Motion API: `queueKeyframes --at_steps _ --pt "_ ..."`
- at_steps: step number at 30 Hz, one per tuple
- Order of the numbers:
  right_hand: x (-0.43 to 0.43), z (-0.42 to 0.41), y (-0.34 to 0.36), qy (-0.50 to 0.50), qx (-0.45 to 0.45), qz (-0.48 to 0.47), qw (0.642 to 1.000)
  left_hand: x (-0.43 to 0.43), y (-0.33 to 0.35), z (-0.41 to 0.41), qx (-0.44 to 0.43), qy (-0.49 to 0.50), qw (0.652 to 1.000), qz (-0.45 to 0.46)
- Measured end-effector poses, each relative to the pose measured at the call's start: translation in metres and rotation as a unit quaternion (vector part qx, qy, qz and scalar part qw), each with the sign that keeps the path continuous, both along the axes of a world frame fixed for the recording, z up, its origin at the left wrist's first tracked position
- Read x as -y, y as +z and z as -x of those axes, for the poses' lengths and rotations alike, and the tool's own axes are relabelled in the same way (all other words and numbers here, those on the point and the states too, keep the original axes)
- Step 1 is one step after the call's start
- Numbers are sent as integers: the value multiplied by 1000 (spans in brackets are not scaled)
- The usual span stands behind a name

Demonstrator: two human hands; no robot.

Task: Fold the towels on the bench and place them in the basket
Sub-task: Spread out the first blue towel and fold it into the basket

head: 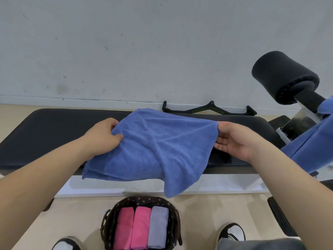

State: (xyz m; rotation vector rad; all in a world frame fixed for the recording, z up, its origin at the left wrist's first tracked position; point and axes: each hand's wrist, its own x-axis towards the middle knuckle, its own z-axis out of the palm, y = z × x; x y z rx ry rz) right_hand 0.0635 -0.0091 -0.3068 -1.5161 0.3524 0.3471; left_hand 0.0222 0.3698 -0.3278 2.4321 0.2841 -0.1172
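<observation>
A blue towel (158, 147) lies partly folded across the black padded bench (45, 134), with its near corner hanging over the front edge. My left hand (103, 137) pinches the towel's left edge. My right hand (232, 139) pinches its upper right corner between thumb and fingers. Below, on the floor between my feet, stands a dark woven basket (106, 224) holding two pink folded towels (132, 228) and a grey one (157, 226) side by side.
A black foam roller pad (282, 76) and blue frame of the gym machine (310, 141) stand at the right. A black cable handle (209, 109) lies on the floor behind the bench by the wall. My shoes (230, 233) flank the basket.
</observation>
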Motion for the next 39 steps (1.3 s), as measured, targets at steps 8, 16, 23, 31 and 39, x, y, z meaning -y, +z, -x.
queueKeyframes --at_steps 8,16,23,31,39 --pt "12 2 -3 -13 36 96 995 3 2 2 -4 2 1000 -7" --pt "9 5 -3 -27 145 291 945 2 1 1 9 10 1000 -3" --pt "3 3 -9 -67 113 254 958 2 1 3 13 -6 1000 -20" --pt "13 -2 -17 -49 129 222 965 0 0 2 12 -6 1000 -20" --pt "16 -2 -16 9 134 248 959 0 1 3 14 4 1000 10"
